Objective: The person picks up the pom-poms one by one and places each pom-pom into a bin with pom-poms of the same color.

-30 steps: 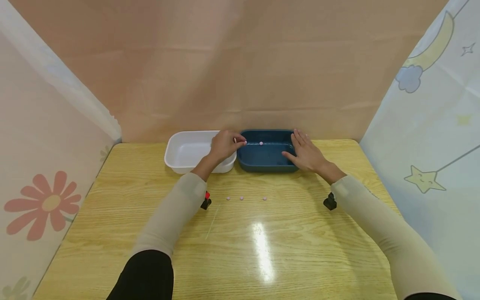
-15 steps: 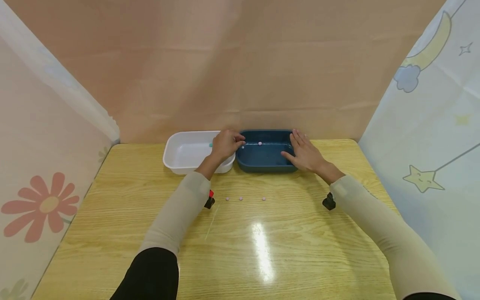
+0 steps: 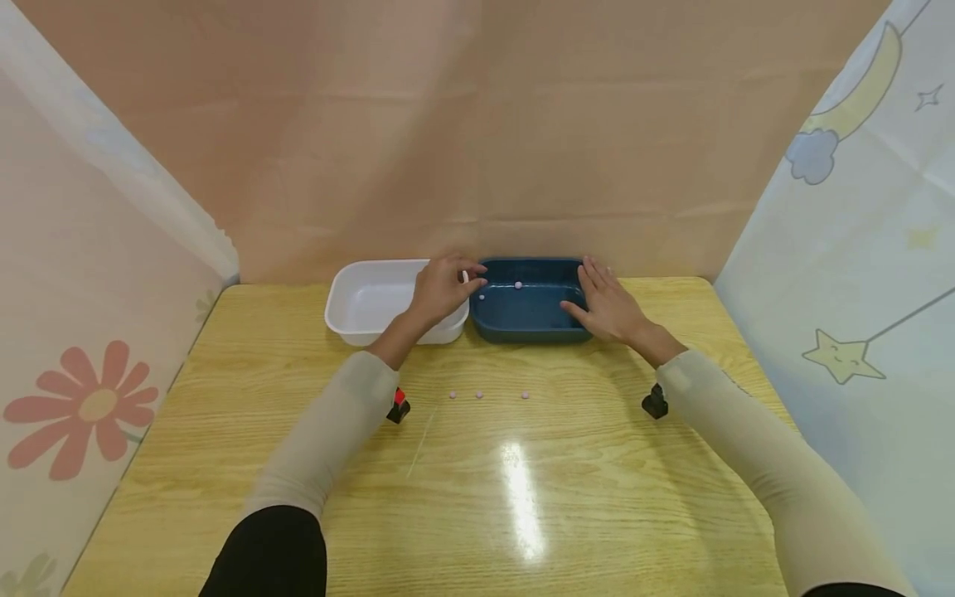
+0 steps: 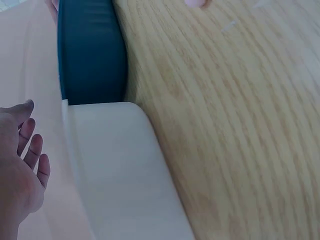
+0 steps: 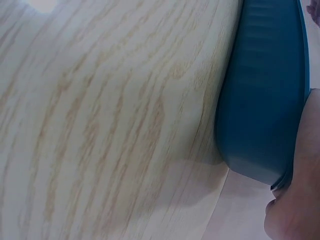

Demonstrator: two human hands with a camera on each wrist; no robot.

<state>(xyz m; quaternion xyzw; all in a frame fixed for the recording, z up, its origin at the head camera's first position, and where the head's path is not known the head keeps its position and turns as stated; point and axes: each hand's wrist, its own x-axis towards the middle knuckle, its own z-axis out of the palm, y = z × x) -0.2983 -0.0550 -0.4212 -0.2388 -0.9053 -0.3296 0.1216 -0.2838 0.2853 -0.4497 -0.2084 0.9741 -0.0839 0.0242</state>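
My left hand (image 3: pixel 442 292) hovers over the right end of the white tub (image 3: pixel 343 303), fingertips at the left rim of the dark blue tub (image 3: pixel 533 336). Its thumb and fingers are apart and loosely bent, with nothing between them in the left wrist view. Inside the blue tub lie two small pale pink balls: one (image 3: pixel 482 297) just below the left thumb, the other (image 3: pixel 518 285) near the middle. My right hand (image 3: pixel 608 307) rests on the blue tub's right end, fingers straight and thumb spread over the inside. Part of the white tub's inside is hidden by the left hand.
Three small pink balls, including the rightmost ball (image 3: pixel 525 395), lie in a row on the wooden table (image 3: pixel 597 497) in front of the tubs. The tubs stand side by side against the brown back sheet (image 3: pixel 477 149). Printed sheets flank the table.
My left thumb and fingers have let go of a pink ball, which has dropped into the blue tub's left end. The left hand has drawn slightly left. My right hand has stayed put.
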